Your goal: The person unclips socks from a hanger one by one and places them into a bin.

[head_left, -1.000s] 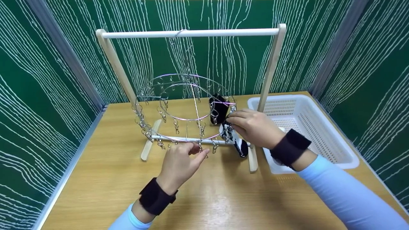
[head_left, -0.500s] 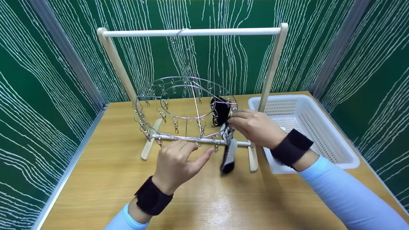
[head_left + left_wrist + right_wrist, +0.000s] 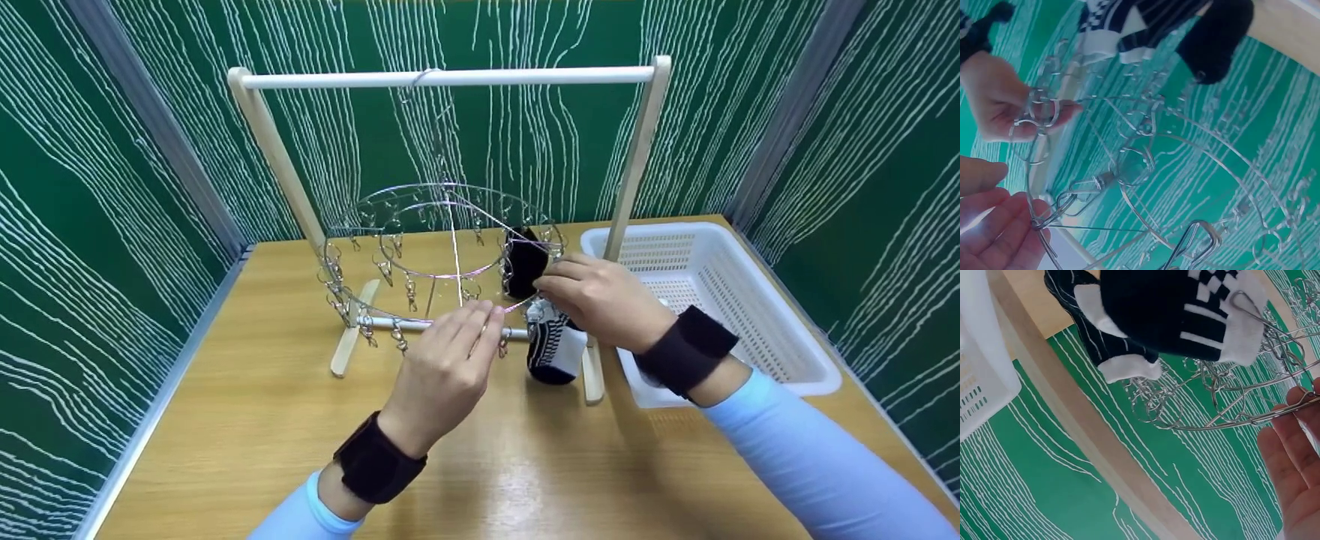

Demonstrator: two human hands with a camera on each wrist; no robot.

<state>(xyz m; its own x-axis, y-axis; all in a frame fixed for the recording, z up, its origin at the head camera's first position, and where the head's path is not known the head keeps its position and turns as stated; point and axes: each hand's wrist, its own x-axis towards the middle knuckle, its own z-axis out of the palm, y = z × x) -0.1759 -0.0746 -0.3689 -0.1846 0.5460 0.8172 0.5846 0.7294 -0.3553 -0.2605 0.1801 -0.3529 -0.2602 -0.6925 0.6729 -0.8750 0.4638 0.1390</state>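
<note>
A round wire clip hanger (image 3: 480,276) with many small metal clips hangs from the rack's top bar. My right hand (image 3: 600,296) grips its outer ring at the right, its fingers bent at the wire. With fingers straight, my left hand (image 3: 446,367) touches the front of the ring; in the left wrist view its fingers (image 3: 1008,225) lie against the wire. A black-and-white patterned sock (image 3: 555,349) hangs below my right hand. A metal clip overlaps its white cuff (image 3: 1244,332) in the right wrist view. Behind it hangs a black sock (image 3: 526,262).
The stand has wooden uprights (image 3: 637,157), a white top bar (image 3: 525,76) and low feet (image 3: 592,375) on the wooden table (image 3: 300,450). A white perforated basket (image 3: 817,382) stands at the right. Green walls (image 3: 172,45) with white lines enclose the table.
My left hand has left a front clip, drawn back, then come up to the ring with straight fingers. The patterned sock has swung and turned. The ring has shifted slightly right; my right hand stays nearly still.
</note>
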